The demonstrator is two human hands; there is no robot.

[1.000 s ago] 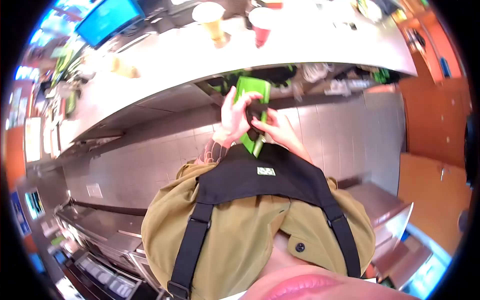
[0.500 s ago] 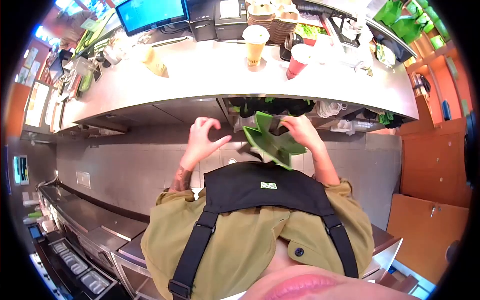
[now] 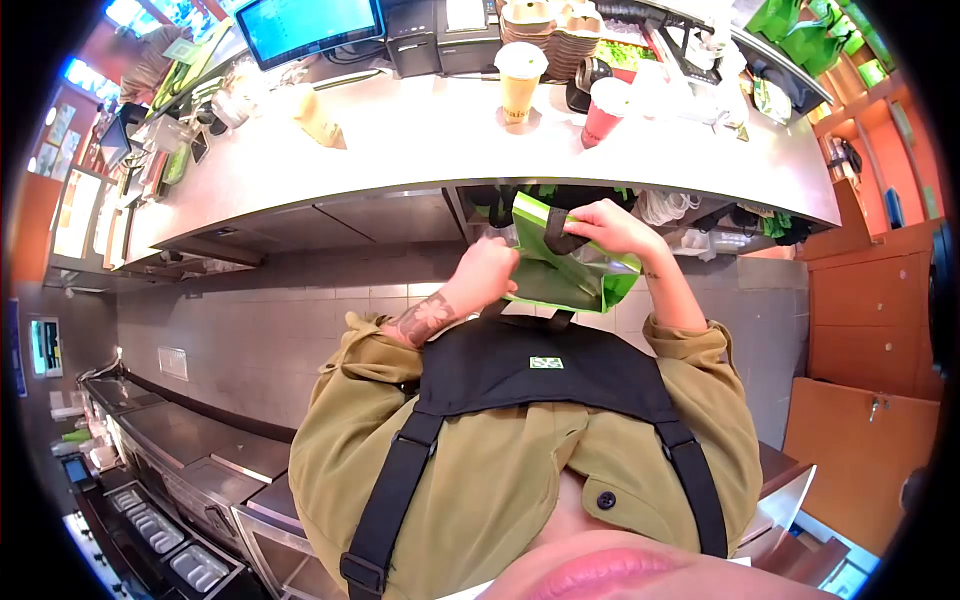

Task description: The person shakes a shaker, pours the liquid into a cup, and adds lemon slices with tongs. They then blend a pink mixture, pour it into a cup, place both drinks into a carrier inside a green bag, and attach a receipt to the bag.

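A green carrier bag (image 3: 562,282) with dark handles hangs in front of my apron, its mouth spread so that the inside shows. My right hand (image 3: 618,230) is closed round a black handle at the bag's far side. At the left edge of the bag, my left hand (image 3: 486,273) is closed on its side, with the fingertips partly hidden. On the counter beyond stand a yellow drink cup (image 3: 517,92) with a pale lid and a red drink cup (image 3: 602,122).
The metal counter (image 3: 420,140) runs across ahead of me. Along its back are a screen (image 3: 310,28), printers (image 3: 466,38) and stacked cup carriers (image 3: 570,42). A paper bag (image 3: 317,118) lies on the left. Under the counter, a shelf holds white coiled items (image 3: 668,207).
My left hand has moved right, from apart with curved fingers to closed on the bag's edge. The bag has been raised slightly and its mouth spread wider.
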